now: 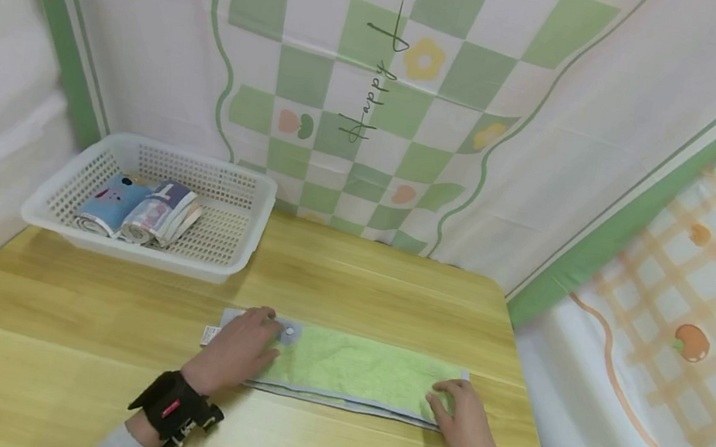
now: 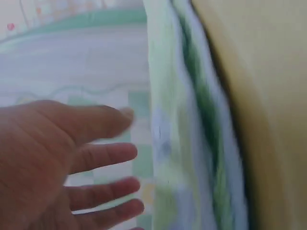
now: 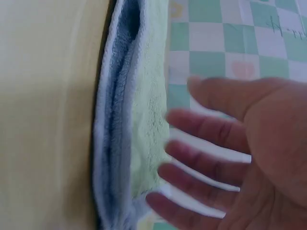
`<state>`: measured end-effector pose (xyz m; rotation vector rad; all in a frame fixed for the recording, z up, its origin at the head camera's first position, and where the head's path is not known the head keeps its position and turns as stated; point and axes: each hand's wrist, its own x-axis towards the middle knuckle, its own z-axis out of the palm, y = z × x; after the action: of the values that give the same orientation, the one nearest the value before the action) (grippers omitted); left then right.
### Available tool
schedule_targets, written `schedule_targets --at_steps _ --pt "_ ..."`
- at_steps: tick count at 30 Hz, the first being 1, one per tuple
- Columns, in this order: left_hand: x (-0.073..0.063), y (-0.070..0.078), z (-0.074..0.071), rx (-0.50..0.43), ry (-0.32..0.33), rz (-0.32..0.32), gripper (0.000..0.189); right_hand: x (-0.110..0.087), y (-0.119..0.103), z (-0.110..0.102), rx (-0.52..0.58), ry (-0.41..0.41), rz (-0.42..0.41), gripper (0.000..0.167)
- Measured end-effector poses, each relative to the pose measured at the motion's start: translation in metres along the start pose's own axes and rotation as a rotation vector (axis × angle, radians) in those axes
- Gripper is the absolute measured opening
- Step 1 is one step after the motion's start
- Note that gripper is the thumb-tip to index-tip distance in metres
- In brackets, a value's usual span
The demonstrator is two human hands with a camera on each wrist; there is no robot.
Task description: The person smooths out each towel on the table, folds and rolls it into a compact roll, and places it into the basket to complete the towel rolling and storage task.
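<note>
A green towel (image 1: 363, 369) with a grey-blue edge lies folded into a long strip on the table. Its layered fold edge faces the person, and a white label (image 1: 210, 335) sticks out at its left end. Over that left end is my left hand (image 1: 236, 349), its fingers spread and loosely bent beside a round grey patch on the cloth. My right hand (image 1: 467, 424) is at the towel's right end, fingers apart and relaxed. Both wrist views show spread fingers with nothing between them, close to the folded towel (image 2: 168, 120); whether any fingertip touches it I cannot tell.
A white plastic basket (image 1: 236, 235) stands at the back left of the wooden table (image 1: 348, 284). Inside it sit a rolled blue cloth (image 1: 115, 204) and a rolled multicoloured cloth (image 1: 159, 211). Printed curtains (image 1: 407, 137) hang behind and at both sides of the table.
</note>
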<state>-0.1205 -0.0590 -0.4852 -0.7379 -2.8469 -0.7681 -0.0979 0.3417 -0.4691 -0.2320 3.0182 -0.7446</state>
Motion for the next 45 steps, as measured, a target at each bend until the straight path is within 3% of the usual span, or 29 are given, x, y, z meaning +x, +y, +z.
schedule_targets --at_steps 5,9,16,21,27,30,33,37,41,45 --pt "-0.003 -0.014 -0.007 0.048 -0.053 -0.131 0.047 0.007 -0.007 0.007 0.005 -0.035 -0.008 0.051" --pt "-0.002 -0.017 -0.01 0.044 -0.095 -0.16 0.049 0.011 -0.013 0.013 0.017 -0.103 0.03 0.066" --pt "0.016 -0.025 -0.004 0.002 -0.13 -0.152 0.051 0.013 -0.015 0.014 -0.034 -0.134 0.08 0.069" --pt "0.033 -0.032 -0.003 0.022 -0.153 -0.163 0.054 0.018 -0.016 0.012 -0.061 -0.123 0.07 0.067" --pt "0.041 -0.027 0.0 0.036 -0.024 -0.123 0.051 0.028 -0.01 0.009 -0.102 -0.118 0.061 0.066" --pt "0.037 -0.02 0.004 -0.026 0.014 -0.122 0.047 0.03 0.0 0.008 -0.11 -0.1 0.065 0.063" --pt "0.029 -0.018 0.009 -0.084 -0.031 -0.135 0.044 0.028 0.011 0.007 -0.103 -0.101 0.077 0.062" --pt "0.024 -0.018 0.014 -0.093 -0.098 -0.103 0.041 0.024 0.023 0.005 -0.077 -0.114 0.089 0.061" --pt "0.031 -0.019 0.015 -0.114 -0.131 -0.078 0.041 0.025 0.032 0.0 -0.053 -0.113 0.102 0.06" --pt "0.044 -0.018 0.016 -0.152 -0.167 -0.082 0.041 0.027 0.04 -0.012 -0.003 -0.128 0.176 0.069"
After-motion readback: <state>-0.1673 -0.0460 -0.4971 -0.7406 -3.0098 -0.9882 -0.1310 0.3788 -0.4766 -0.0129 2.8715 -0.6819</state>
